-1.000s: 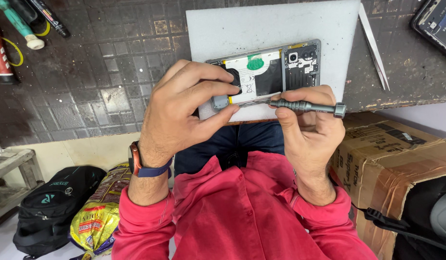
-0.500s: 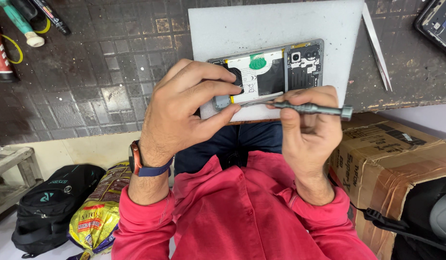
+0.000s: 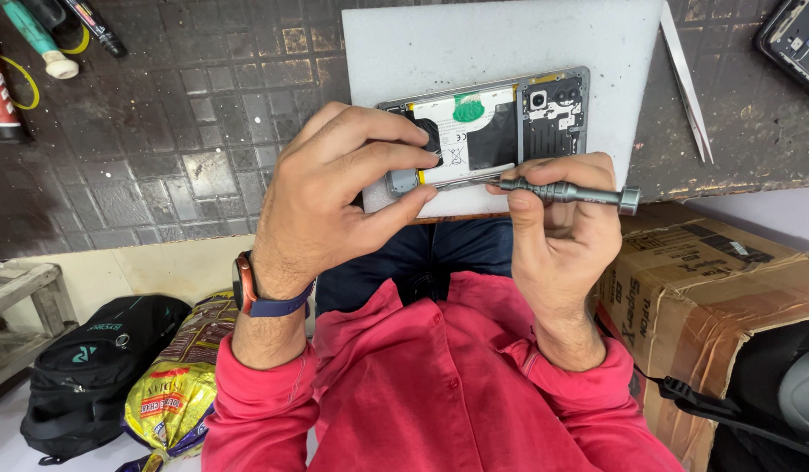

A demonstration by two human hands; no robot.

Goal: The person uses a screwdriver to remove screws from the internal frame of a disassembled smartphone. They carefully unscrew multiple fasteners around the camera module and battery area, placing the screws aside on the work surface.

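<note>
Phone [image 3: 492,131] shifted slightly, left hand [image 3: 335,201] steadying; right hand [image 3: 562,227] gripping screwdriver [image 3: 566,190]

Dark, worn tabletop [image 3: 177,131] with square-grid texture — below its near edge, a pale floor [image 3: 160,271], black backpack [image 3: 90,367] and cardboard box [image 3: 710,288].

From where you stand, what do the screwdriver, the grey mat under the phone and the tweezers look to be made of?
Screwdriver: probably metal, dull grey with ridged grip rings.
Grey mat: looks like soft rubber or silicone, matte and smooth; hard to be sure.
Tweezers: likely steel, thin, pale, with a slight shine.
</note>
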